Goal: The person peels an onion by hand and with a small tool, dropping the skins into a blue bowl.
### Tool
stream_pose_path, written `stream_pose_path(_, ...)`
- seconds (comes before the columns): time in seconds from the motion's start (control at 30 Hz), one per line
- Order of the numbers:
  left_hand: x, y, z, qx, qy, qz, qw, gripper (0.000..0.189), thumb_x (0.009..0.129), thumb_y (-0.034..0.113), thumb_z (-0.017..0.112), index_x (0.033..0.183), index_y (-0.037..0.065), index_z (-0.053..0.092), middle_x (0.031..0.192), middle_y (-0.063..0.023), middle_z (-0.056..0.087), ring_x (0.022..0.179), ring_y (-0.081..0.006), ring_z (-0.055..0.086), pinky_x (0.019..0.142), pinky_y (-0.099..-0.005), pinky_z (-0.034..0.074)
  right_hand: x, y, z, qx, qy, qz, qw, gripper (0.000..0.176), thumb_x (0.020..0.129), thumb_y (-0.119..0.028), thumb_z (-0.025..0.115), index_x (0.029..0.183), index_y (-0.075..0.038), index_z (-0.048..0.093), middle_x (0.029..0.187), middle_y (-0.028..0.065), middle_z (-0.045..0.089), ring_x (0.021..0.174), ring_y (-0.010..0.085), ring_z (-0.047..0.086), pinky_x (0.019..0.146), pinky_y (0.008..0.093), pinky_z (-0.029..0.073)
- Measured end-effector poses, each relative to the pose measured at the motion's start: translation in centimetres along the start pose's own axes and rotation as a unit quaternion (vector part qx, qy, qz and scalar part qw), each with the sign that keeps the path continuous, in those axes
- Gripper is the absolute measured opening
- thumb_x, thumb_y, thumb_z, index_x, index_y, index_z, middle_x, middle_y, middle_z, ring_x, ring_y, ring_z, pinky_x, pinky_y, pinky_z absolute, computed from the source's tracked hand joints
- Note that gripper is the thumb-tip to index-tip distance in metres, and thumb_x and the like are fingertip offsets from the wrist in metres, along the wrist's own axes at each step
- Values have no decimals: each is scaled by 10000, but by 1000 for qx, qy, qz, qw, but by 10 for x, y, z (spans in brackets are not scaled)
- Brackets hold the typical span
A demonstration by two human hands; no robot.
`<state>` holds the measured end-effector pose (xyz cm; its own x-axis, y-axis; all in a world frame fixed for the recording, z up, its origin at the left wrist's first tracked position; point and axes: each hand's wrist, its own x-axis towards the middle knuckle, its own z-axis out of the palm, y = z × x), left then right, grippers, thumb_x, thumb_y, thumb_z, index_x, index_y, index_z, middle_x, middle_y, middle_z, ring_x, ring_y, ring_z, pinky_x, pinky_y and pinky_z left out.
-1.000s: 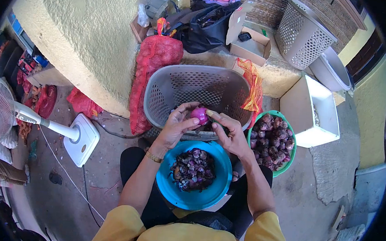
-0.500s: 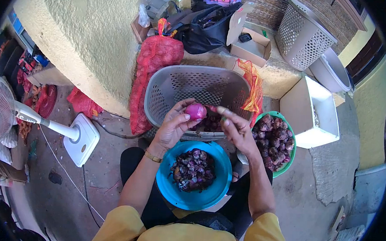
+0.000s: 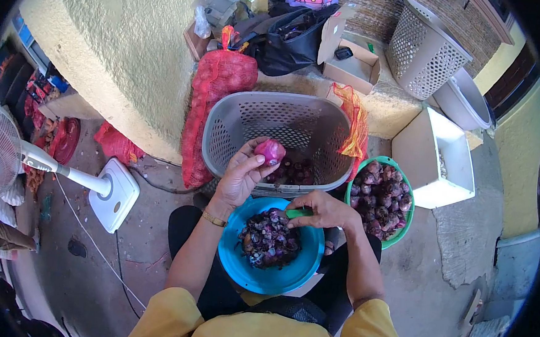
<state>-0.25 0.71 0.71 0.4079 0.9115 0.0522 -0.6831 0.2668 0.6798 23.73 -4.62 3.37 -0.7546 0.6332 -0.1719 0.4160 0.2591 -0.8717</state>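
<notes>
Between the fingers of my left hand (image 3: pixel 240 178) is a peeled-looking red onion (image 3: pixel 270 151), held above the near rim of the grey perforated basket (image 3: pixel 218 128). More red onions (image 3: pixel 297 171) lie in the bottom of that basket. My right hand (image 3: pixel 326 210) is closed around a small green-handled knife (image 3: pixel 298 213), over the right side of the blue basin (image 3: pixel 306 257); its blade is hard to make out. Dark onion skins (image 3: pixel 270 239) fill the middle of the blue basin, which stands between my knees.
To the right, a green-rimmed basket (image 3: pixel 410 208) holds several unpeeled onions (image 3: pixel 381 197). A red mesh sack (image 3: pixel 215 97) leans left of the grey basket. A white box (image 3: pixel 422 159) stands at the right, and a fan (image 3: pixel 66 171) at the left.
My right hand has moved from beside the onion down and toward me, over the blue basin, with the knife. In my left hand the onion has turned and shifted slightly.
</notes>
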Motion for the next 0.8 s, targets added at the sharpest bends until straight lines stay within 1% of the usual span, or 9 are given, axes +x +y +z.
stream_pose_path(0.13,0,-1,0,8,8,4,1000,439,944,24,581,1366,28,460,1334,-161,556,1279,-303,551,1106,-445,458,4,-4,3,14,74,3,997,373,926,-234,701,1233,-26,658,986,200,715,900,257,697,817,368,519)
stream_pose_path(0.2,-1,-3,1,11,13,4,1000,429,946,32,587,1358,30,466,1325,-154,560,1264,-287,562,1094,-437,470,11,-6,8,25,298,-102,949,386,942,-181,659,1284,-8,613,1036,207,702,928,274,696,834,365,519)
stream_pose_path(0.23,0,-4,3,14,17,5,1000,419,949,41,594,1349,33,472,1317,-148,564,1248,-271,572,1083,-429,482,9,-13,7,10,320,-65,945,413,952,-134,619,1333,19,570,1094,212,685,961,316,691,860,349,516)
stream_pose_path(0.27,-1,-5,4,14,17,5,1000,419,949,41,594,1349,33,472,1317,-148,564,1248,-271,572,1083,-429,482,12,-14,7,10,319,-65,945,413,952,-134,619,1333,19,570,1094,212,685,961,316,691,860,349,516)
stream_pose_path(0.33,-1,-6,6,3,24,-17,1000,371,940,24,627,1291,42,511,1262,-105,583,1181,-216,603,1036,-383,521,17,-13,9,-44,383,-111,916,431,937,-110,627,1336,39,561,1197,227,664,1059,359,676,921,355,510)
stream_pose_path(0.37,-1,-8,6,3,24,-17,1000,371,940,24,627,1291,42,511,1262,-105,583,1181,-216,603,1036,-383,521,19,-10,10,-44,383,-110,916,431,937,-110,627,1336,39,561,1197,227,664,1059,359,676,921,355,510)
stream_pose_path(0.43,-1,-11,5,17,18,-23,999,360,929,15,645,1265,53,521,1240,-97,607,1157,-202,618,1018,-364,530,23,-5,12,-69,390,-151,906,450,915,-74,640,1343,37,556,1307,230,617,1149,382,640,969,378,500)
stream_pose_path(0.53,-1,-17,3,29,18,-15,999,356,938,25,626,1272,43,503,1253,-115,608,1136,-203,631,978,-350,555,23,-5,12,-44,384,-144,911,457,898,-49,652,1338,34,560,1358,224,583,1210,371,606,1003,394,487)
stream_pose_path(0.8,-1,-19,1,12,13,-15,1000,338,938,28,624,1255,51,508,1261,-114,603,1147,-211,625,980,-361,552,25,-2,11,-63,386,-144,909,502,890,-54,663,1376,-5,549,1310,226,614,1183,378,620,992,390,495)
